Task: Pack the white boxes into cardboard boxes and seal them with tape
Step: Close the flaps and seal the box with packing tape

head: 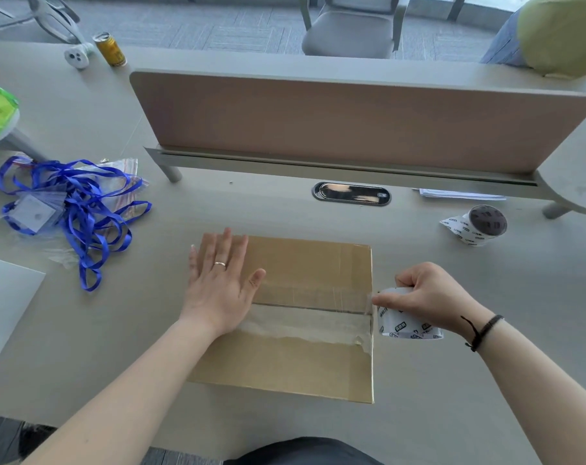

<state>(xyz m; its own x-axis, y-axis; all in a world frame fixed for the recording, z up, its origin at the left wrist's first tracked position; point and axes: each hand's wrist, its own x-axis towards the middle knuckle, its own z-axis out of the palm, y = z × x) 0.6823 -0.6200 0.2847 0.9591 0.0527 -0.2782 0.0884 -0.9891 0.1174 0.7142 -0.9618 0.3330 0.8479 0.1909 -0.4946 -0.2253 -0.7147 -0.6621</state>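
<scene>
A closed cardboard box (311,364) lies flat on the desk in front of me. Clear tape (311,298) runs along its middle seam, above an older torn whitish strip. My left hand (223,283) presses flat on the box's left part, fingers spread. My right hand (426,297) is at the box's right edge, gripping a white printed tape roll (405,325) whose strip stretches onto the seam. No white boxes are visible.
A second tape roll (479,224) lies at the right rear. Blue lanyards with badge sleeves (73,203) lie tangled at the left. A white sheet (3,307) is at the far left. A desk divider (352,125) stands behind the box, with a cable port (352,193) below it.
</scene>
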